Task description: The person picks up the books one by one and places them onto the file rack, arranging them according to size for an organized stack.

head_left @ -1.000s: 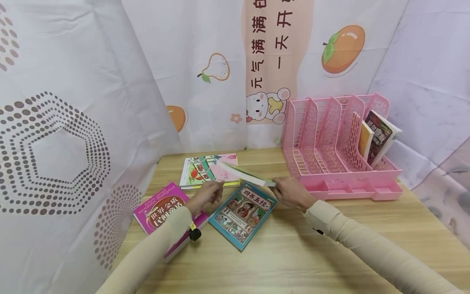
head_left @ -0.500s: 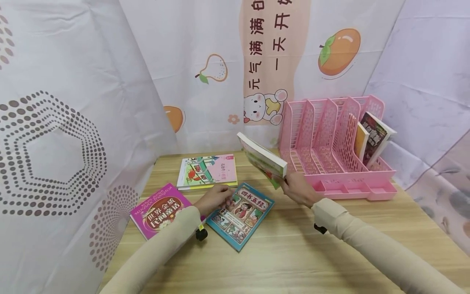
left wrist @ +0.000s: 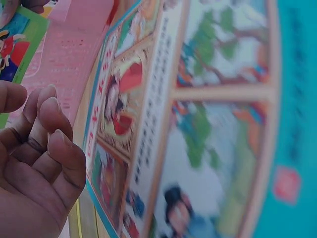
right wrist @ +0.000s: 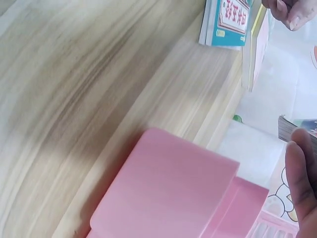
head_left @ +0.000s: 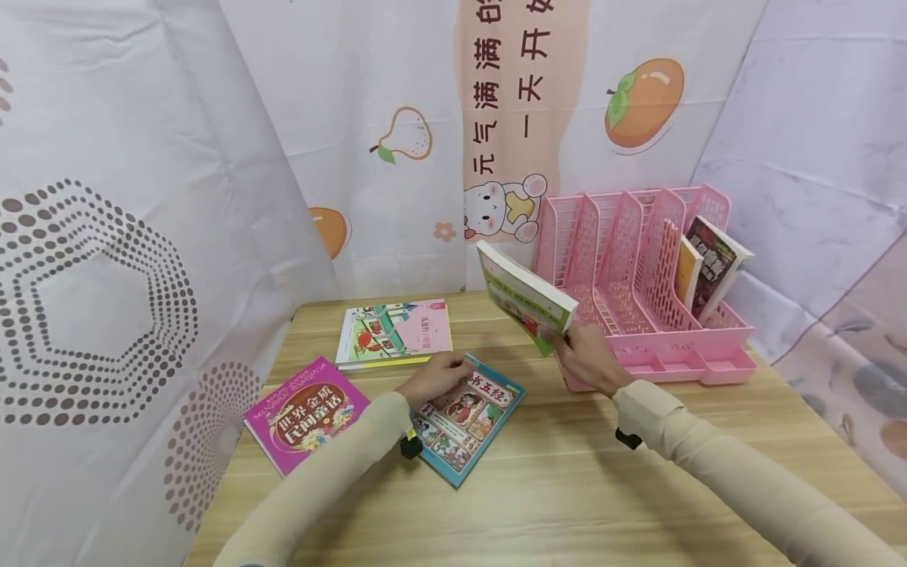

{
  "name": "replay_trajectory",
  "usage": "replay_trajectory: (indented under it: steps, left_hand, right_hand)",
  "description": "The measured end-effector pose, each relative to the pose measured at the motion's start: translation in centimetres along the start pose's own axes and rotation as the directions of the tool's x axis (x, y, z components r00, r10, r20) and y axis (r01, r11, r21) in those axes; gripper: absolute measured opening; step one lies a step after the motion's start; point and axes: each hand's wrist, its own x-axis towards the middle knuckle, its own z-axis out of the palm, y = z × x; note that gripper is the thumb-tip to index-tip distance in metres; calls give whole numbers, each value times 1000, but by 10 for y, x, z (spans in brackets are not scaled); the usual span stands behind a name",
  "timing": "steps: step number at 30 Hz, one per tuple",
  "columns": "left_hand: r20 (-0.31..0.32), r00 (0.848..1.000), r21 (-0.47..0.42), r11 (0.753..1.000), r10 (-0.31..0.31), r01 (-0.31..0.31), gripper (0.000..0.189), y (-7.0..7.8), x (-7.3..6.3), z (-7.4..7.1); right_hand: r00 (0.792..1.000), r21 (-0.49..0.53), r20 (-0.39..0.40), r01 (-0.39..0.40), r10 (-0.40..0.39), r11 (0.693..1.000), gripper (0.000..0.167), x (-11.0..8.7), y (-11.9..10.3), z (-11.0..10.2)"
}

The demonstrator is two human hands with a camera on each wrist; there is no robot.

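Observation:
My right hand (head_left: 590, 356) grips a green-covered book (head_left: 527, 295) by its near corner and holds it tilted above the table, just left of the pink file rack (head_left: 680, 340). Over the upper left part of a blue comic-style book (head_left: 471, 425) hovers my left hand (head_left: 439, 376), its fingers loosely curled and holding nothing. In the left wrist view, the left hand (left wrist: 39, 168) stands apart from the blue cover. Only the fingers of the right hand (right wrist: 303, 181) show at the edge of the right wrist view, against the book's pages.
A purple book (head_left: 305, 409) lies at the left, partly behind the left sleeve. Behind it is a small stack with a pink and white picture book (head_left: 418, 327) on top. Two books, one yellow (head_left: 687, 272) and one dark-covered (head_left: 712, 268), lean in the rack's rightmost slot.
The right hand has lifted and turned the green book, carrying it right toward the rack. The left hand has shifted right from the purple book to over the blue one.

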Motion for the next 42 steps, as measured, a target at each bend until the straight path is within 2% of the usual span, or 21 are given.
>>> replay_trajectory:
  steps: [7, 12, 16, 21, 27, 33, 42]
  left_hand:
    - [-12, 1000, -34, 999, -5, 5, 31, 7, 11, 13]
    - [7, 1000, -58, 998, -4, 4, 28, 7, 16, 21]
    - [26, 1000, -69, 998, 0, 2, 31, 10, 19, 27]
    - [12, 1000, -31, 1000, -2, 3, 35, 16, 24, 35]
    - [-1, 1000, 25, 1000, 14, -14, 34, 26, 32, 46]
    - [23, 999, -12, 999, 43, -43, 35, 31, 48, 62]
    - [44, 998, -61, 998, 37, -34, 41, 37, 59, 80]
  right_hand:
    - [996, -36, -81, 17, -20, 999, 45, -2, 7, -5]
    - [996, -13, -94, -5, 4, 1000, 48, -3, 9, -11]
    - [994, -41, -109, -19, 14, 999, 46, -4, 10, -19]
    - [992, -68, -125, -36, 28, 997, 46, -6, 12, -25]
    - [988, -110, -155, -26, 9, 994, 44, -5, 15, -35]
    - [979, -119, -197, -84, 59, 989, 47, -7, 18, -45]
    - [968, -171, -250, -56, 12, 984, 41, -12, 29, -58]
